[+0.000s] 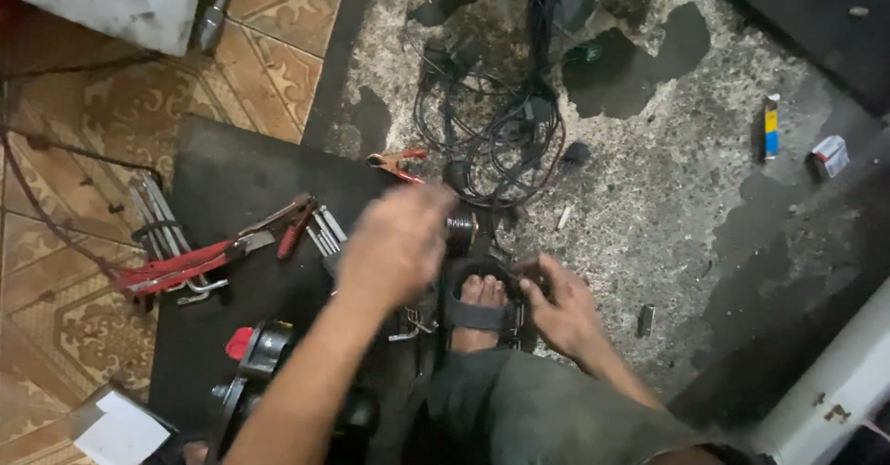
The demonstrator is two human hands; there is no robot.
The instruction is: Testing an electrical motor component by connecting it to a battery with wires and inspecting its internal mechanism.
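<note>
- Head view, the two hands: the left hand [397, 242] is blurred, hovering with fingers curled loosely over a small dark cylindrical part [461, 229]; whether it grips anything cannot be told. The right hand [561, 312] sits lower, fingertips pinched on the rim of a dark round part [482, 270] just above the toes.
- One bare foot in a dark sandal [477, 315] rests between the two hands, pressed against the round part, and the person's grey trouser leg [547, 414] fills the bottom centre.
- One black mat [232, 178] lies on the floor under the tools and the left forearm.
- On the mat: one pair of red-handled pliers [199, 261], a bundle of several silver wrenches [158, 215] beside it, and a few more silver tools [324, 231] near the left hand.
- One orange-handled clamp [397, 162] lies at the mat's upper edge.
- One tangle of black cables [491, 136] spreads across the speckled concrete floor [649, 205] above the hands.
- One blue and yellow tube [771, 127] and one small white box [830, 156] lie well apart to the right.
- One small metal socket [646, 319] stands just right of the right hand.
- One black and red device [260, 349] sits at lower left, with white paper [120, 433] near it.
</note>
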